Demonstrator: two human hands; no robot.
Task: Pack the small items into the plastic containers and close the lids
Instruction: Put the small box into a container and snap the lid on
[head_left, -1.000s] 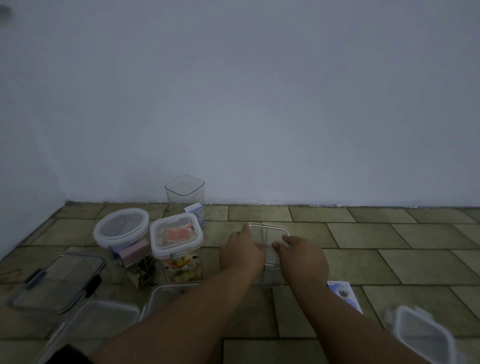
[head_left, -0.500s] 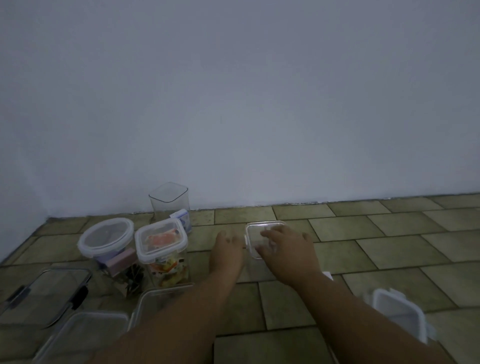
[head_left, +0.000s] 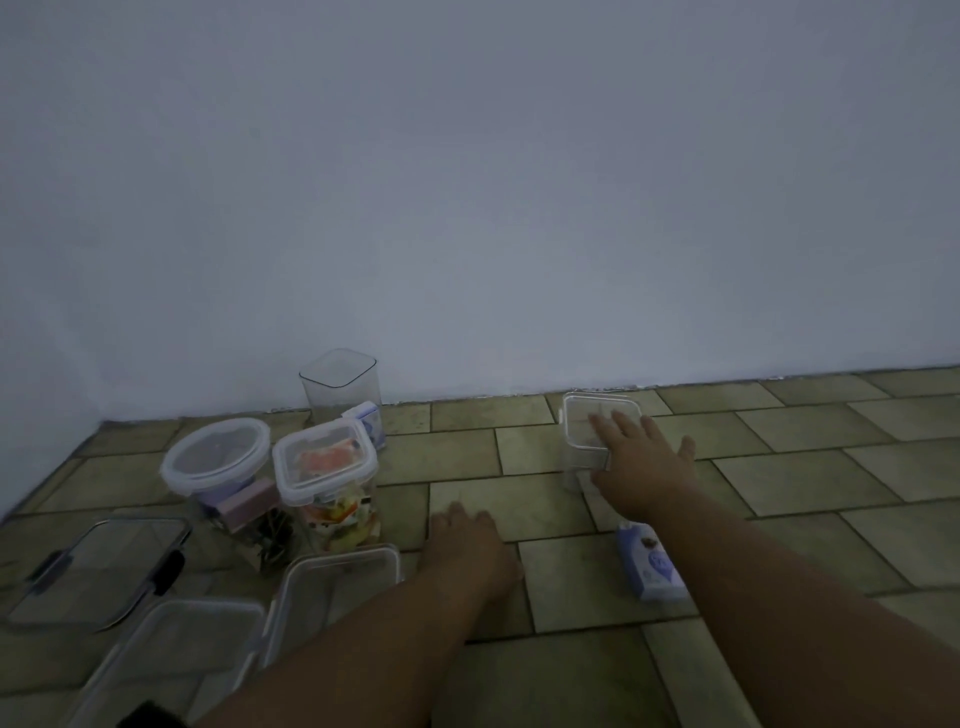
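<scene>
A small clear square container (head_left: 597, 415) with its lid on stands on the tiled floor near the wall. My right hand (head_left: 641, 460) lies flat on its near edge with fingers spread, gripping nothing. My left hand (head_left: 467, 540) rests on the floor well left of it and nearer to me, holding nothing. A blue-and-white packet (head_left: 652, 564) lies on the floor under my right forearm. At the left stand a lidded square container (head_left: 324, 462) full of colourful items and a round-lidded container (head_left: 215, 457) holding small things.
A tall empty clear container (head_left: 340, 382) stands by the wall with a small white-and-blue box (head_left: 366, 421) beside it. Flat clear containers or lids lie at the lower left (head_left: 98, 571) (head_left: 332, 587) (head_left: 171, 660). The white wall is close behind.
The small clear container has moved right and towards the wall under my right hand. My left hand has come off it and dropped back to the floor.
</scene>
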